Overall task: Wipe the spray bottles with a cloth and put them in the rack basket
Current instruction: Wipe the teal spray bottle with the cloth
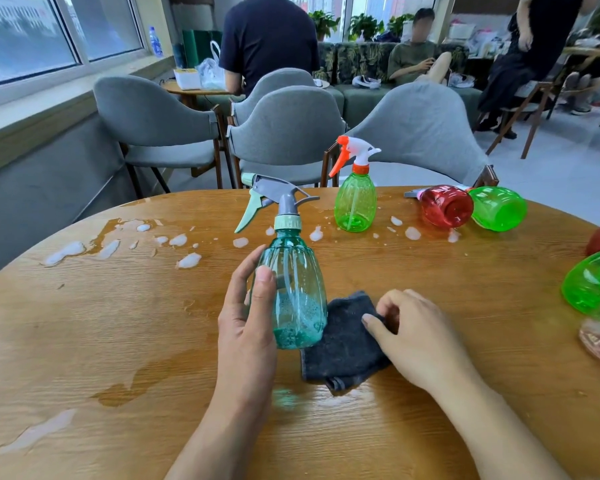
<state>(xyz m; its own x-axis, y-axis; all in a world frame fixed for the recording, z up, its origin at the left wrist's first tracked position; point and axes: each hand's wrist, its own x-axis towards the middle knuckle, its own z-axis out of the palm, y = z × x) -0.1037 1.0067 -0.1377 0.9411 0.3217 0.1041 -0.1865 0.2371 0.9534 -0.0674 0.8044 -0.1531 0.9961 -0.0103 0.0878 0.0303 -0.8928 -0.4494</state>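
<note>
My left hand (248, 327) grips a teal spray bottle (297, 292) with a grey and pale green trigger head, held upright just above the table. Right beside it, my right hand (413, 330) pinches the edge of a dark grey cloth (343, 348) that lies on the wooden table (118, 323). A green spray bottle (355, 202) with an orange and white head stands upright farther back. A red bottle (445, 205) and a green bottle (497, 208) lie on their sides at the back right. No rack basket is in view.
Foam blobs and wet patches (125, 242) spread over the table's far and left parts. More green and red bottles (594, 282) lie at the right edge. Grey chairs (284, 133) stand behind the table. People sit and stand in the background.
</note>
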